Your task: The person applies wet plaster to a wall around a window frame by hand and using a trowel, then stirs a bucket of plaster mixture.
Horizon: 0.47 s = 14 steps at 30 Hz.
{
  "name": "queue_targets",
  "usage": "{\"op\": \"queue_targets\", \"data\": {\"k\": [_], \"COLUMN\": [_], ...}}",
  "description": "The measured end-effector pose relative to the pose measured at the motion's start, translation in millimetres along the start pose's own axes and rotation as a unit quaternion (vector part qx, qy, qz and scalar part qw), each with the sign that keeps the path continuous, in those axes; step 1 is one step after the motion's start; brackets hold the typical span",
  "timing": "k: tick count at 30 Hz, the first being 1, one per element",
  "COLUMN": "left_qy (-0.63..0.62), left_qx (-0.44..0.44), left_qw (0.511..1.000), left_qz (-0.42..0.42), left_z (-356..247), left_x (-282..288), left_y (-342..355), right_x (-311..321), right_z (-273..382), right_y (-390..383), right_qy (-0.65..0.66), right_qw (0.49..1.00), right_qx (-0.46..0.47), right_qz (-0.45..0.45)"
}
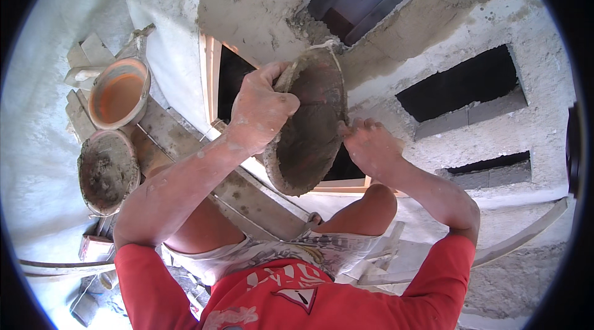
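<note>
A mortar-caked bucket (313,91) hangs tilted in front of me, its mouth toward me. Grey wet mortar coats its inside wall and lies along the lower part. My left hand (262,104) is closed over its left rim, with the thumb near the mouth. On the opposite side, the fingers of my right hand (373,149) are curled at the right rim. A thin handle shows at the bucket's top end, against the wall.
Two more buckets, one orange inside (119,93) and one mortar-crusted (109,172), stand at the left. Dirty planks (250,197) run beneath me. A wooden frame (212,79) surrounds a dark opening behind the bucket. Rough plastered wall (427,76) with dark recesses rises at the right.
</note>
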<state>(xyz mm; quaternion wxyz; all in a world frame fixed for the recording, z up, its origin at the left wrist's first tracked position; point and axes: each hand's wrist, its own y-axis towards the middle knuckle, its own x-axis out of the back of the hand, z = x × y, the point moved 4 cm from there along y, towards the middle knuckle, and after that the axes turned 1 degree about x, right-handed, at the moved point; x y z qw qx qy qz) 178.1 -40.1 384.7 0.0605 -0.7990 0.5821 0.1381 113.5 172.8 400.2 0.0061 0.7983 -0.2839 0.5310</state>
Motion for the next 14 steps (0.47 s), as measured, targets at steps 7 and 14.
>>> {"op": "queue_targets", "data": {"k": [7,14], "left_qy": [0.017,-0.087], "left_qx": [0.02,0.052], "left_qw": [0.999,0.994], "left_qz": [-0.018,-0.051], "left_z": [-5,-5], "left_x": [5,35], "left_y": [-2,2], "right_x": [-39,-39], "right_z": [17,1], "right_y": [9,4], "right_qy": [0.352,0.41], "right_qw": [0.936,0.9], "right_qx": [0.016,-0.014], "right_qz": [-0.028,-0.148]}}
